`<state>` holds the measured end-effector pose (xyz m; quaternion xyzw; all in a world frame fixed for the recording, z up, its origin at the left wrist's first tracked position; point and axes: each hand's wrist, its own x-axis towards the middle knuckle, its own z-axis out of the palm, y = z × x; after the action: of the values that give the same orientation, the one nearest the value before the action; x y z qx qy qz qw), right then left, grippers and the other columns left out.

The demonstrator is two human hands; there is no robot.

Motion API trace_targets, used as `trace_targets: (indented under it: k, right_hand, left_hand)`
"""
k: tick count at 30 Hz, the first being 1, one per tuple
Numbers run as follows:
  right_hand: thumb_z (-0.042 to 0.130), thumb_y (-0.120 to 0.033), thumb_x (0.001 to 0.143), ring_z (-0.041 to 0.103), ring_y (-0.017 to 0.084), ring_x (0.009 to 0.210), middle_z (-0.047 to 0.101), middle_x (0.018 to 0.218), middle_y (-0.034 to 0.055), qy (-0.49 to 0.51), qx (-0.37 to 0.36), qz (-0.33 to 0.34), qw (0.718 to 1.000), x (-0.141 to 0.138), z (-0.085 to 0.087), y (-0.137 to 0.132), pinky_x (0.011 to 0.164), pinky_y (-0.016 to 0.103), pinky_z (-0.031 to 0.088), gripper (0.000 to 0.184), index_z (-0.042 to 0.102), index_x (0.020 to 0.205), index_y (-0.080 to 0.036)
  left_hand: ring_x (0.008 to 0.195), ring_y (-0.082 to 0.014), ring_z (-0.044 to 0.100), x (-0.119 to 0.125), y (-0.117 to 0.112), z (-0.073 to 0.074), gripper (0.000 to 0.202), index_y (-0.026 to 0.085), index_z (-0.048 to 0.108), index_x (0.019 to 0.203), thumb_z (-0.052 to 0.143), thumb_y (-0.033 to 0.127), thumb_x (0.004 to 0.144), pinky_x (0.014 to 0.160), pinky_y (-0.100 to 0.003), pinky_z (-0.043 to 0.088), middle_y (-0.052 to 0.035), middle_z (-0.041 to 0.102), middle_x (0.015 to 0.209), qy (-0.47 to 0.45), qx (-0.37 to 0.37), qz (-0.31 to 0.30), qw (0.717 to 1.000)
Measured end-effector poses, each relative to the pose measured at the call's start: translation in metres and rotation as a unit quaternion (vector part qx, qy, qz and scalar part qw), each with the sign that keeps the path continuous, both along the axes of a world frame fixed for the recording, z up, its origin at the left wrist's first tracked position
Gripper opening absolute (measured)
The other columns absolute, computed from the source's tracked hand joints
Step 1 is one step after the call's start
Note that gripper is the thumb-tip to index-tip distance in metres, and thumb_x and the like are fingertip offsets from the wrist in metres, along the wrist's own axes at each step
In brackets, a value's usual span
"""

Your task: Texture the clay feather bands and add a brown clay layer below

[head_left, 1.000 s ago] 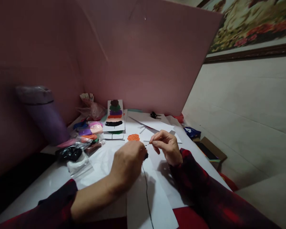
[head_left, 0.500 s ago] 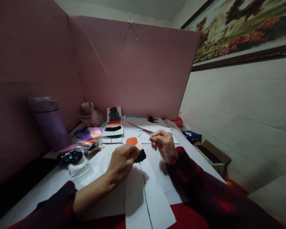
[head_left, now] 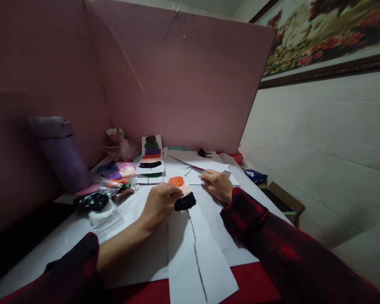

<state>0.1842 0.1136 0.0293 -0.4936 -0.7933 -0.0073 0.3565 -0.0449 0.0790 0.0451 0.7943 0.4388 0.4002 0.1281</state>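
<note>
A long white paper strip carries an orange textured patch, a pale peach patch and a black patch. Below the black one, a dark line runs down toward me. My left hand is closed over the strip's left side, its fingertips pinched beside the peach patch; what they hold is hidden. To the right of the strip, my right hand is low over the white paper, fingers bent together and pointing left. Anything between those fingers is too small to make out.
A finished-looking card with stacked colour bands stands at the back. Bagged coloured clay-like lumps lie left, near a purple cylinder. Black-handled scissors rest at the back. An open cardboard box sits at the right edge.
My right hand has come down from above the table to the paper at the right. My left hand stays pinched by the peach patch. The view has shifted slightly.
</note>
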Motion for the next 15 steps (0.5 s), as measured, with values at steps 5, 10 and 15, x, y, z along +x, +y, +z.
trace_targets:
  k: [5, 10, 15]
  right_hand:
    - [0.056, -0.004, 0.08, 0.064, 0.019, 0.088, 0.072, 0.103, 0.0062, -0.063, -0.015, -0.072, 0.995, 0.007, 0.01, -0.004, 0.074, 0.027, 0.045, 0.033, 0.073, 0.102, -0.021]
    - [0.057, -0.02, 0.085, 0.064, 0.02, 0.075, 0.073, 0.083, 0.0082, -0.095, -0.086, -0.149, 0.98, 0.02, 0.035, -0.016, 0.065, 0.029, 0.042, 0.019, 0.075, 0.08, -0.018]
    - [0.075, -0.036, 0.07, 0.053, 0.016, 0.048, 0.057, 0.044, 0.0035, -0.137, -0.227, -0.124, 0.956, 0.017, 0.042, -0.026, 0.049, 0.028, 0.033, 0.04, 0.056, 0.039, -0.019]
  left_hand:
    - [0.072, -0.017, 0.064, 0.001, 0.003, -0.002, 0.019, 0.02, 0.074, 0.073, 0.061, 0.007, 0.075, 0.067, -0.027, 0.048, -0.0019, 0.073, 0.074, -0.014, 0.013, -0.011, 1.0]
    - [0.057, -0.0131, 0.062, -0.001, 0.002, -0.002, 0.014, 0.018, 0.07, 0.069, 0.061, 0.011, 0.076, 0.055, -0.022, 0.045, 0.0012, 0.07, 0.062, -0.014, -0.026, -0.005, 1.0]
    - [0.045, -0.0116, 0.047, -0.004, -0.001, 0.007, 0.037, 0.019, 0.054, 0.051, 0.059, 0.033, 0.085, 0.052, -0.024, 0.033, 0.0026, 0.053, 0.045, 0.022, -0.034, 0.034, 0.999]
